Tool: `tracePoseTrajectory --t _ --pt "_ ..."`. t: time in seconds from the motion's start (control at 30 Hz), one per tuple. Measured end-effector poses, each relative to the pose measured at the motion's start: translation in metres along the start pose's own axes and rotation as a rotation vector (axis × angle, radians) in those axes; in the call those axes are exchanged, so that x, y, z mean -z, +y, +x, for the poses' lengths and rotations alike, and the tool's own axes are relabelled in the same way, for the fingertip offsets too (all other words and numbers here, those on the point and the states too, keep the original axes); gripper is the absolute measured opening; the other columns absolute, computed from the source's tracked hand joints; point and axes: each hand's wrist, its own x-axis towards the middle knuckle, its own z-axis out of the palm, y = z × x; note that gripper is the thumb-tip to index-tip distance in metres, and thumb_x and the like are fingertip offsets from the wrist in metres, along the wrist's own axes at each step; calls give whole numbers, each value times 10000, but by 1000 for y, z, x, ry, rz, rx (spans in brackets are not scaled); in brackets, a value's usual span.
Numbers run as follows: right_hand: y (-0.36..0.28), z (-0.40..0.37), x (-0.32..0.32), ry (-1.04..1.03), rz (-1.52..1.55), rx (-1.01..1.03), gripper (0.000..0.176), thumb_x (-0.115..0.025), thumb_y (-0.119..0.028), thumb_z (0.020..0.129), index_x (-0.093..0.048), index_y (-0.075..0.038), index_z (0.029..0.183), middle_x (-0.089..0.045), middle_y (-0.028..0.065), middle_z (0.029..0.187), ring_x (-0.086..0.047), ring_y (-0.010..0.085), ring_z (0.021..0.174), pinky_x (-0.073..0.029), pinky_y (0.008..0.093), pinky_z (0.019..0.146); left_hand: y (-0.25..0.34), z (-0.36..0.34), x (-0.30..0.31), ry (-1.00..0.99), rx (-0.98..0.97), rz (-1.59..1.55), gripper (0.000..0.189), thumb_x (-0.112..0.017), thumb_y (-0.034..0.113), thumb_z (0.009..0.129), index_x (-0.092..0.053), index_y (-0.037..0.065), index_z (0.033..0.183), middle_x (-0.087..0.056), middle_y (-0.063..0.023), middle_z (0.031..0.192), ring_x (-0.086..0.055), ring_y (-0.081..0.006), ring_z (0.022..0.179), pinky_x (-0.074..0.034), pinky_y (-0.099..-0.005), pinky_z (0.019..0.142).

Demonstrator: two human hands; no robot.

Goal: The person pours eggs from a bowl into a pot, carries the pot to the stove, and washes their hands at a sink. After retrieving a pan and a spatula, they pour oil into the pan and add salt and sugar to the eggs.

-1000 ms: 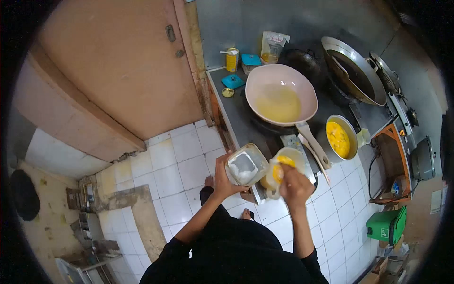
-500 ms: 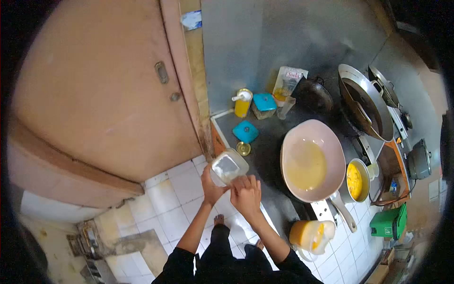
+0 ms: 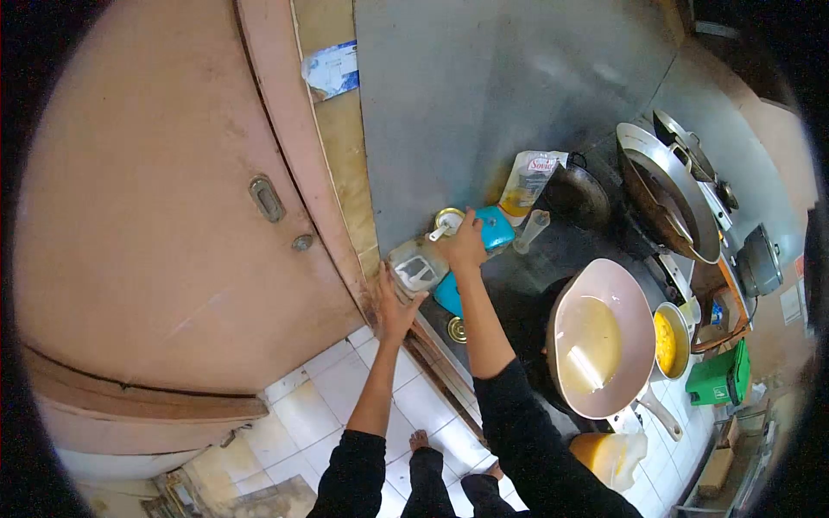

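Note:
My left hand [image 3: 397,309] is at the near side of a clear square container [image 3: 418,268] with white contents, its fingers spread against the side. Above the counter corner, my right hand [image 3: 464,244] is beside a jar with a white spoon [image 3: 446,223] and the blue-lidded container [image 3: 495,228]; its fingertips are partly hidden, and what they hold cannot be made out. A loose blue lid [image 3: 449,295] lies partly behind my right forearm, with a small gold lid [image 3: 457,329] below it.
A pink pan [image 3: 602,338] with clear yellowish liquid stands on the stove. Right of it is a pot of yellow food [image 3: 669,341]. An oil pouch [image 3: 528,186], a clear cup [image 3: 532,231] and dark woks [image 3: 665,194] stand farther back. A green bin [image 3: 721,375] is at the right.
The clear container has moved from over the floor to the counter corner, with my left hand following. My right hand has moved up toward the jar. The view has shifted.

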Motion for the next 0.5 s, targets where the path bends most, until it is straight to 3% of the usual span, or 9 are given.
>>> tracePoseTrajectory --t 0.1,0.2,0.37,0.47,0.5 --pt "4 8 -18 -59 -18 -117 767 -767 -269 616 -369 -70 1240 -513 210 1146 -582 431 917 -498 502 712 18 -7 -10 76 50 -177 1070 -834 184 607 -139 22 1405 -339 -249 1308 -357 -372 1235 -281 -425 1049" --pt "8 10 -20 -38 -14 -150 770 -769 -278 614 -370 -77 1241 -547 205 1102 -593 425 886 -499 493 725 23 -13 -8 58 72 -76 1069 -835 178 606 -137 11 1399 -316 -261 1315 -347 -369 1241 -270 -424 1057" --pt "5 7 -1 209 56 -31 715 -785 -303 595 -425 -65 1166 -578 195 1002 -608 400 834 -507 478 678 41 -24 8 195 34 205 818 -732 72 573 -309 8 1270 -349 -206 1217 -336 -397 1170 -283 -478 991" --pt "-21 -15 51 282 81 64 696 -786 -315 594 -439 -66 1143 -583 185 998 -608 401 814 -509 473 646 96 -17 25 193 -116 289 826 -744 100 582 -311 1 1278 -346 -208 1211 -307 -407 1181 -263 -495 997" --pt "-29 -26 75 282 113 137 653 -776 -297 599 -454 -73 1122 -592 176 987 -609 400 800 -508 464 627 119 -9 29 137 -174 185 889 -782 164 582 -301 -2 1310 -351 -214 1265 -302 -409 1218 -252 -489 1016"
